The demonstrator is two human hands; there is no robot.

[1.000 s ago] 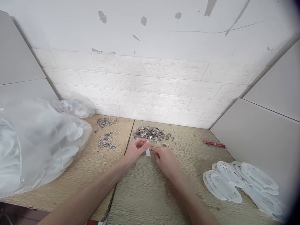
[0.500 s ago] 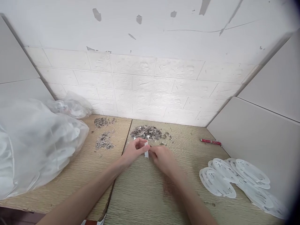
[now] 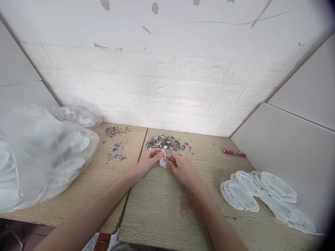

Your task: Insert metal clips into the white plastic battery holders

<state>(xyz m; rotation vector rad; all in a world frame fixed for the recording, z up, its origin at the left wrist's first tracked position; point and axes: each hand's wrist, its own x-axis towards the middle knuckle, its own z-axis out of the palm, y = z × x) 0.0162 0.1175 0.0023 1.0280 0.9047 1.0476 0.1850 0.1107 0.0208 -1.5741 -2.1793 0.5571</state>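
Note:
Over the middle of the table, my left hand (image 3: 149, 161) grips a white plastic oval plate (image 3: 163, 159), held on edge between thumb and fingers. My right hand (image 3: 181, 168) is pinched at the plate's right face, its fingertips close against it. Whatever those fingers hold is too small to make out. Just behind both hands lies a heap of small silvery metal pieces (image 3: 164, 142). To the left are two smaller piles, one of tiny metal parts (image 3: 117, 152) and another of metal bits (image 3: 113, 131) farther back.
Several white oval plates (image 3: 242, 197) lie overlapped on the right. A red pen (image 3: 234, 153) rests by the right panel. A large translucent bag (image 3: 47, 157) of white parts fills the left side, with a smaller clear bag (image 3: 81, 113) behind it. A white brick-patterned wall (image 3: 146, 85) closes the back.
The white plate has turned, so more of its right face shows. My right fingertips have shifted slightly on it. The whole view has tipped down a little.

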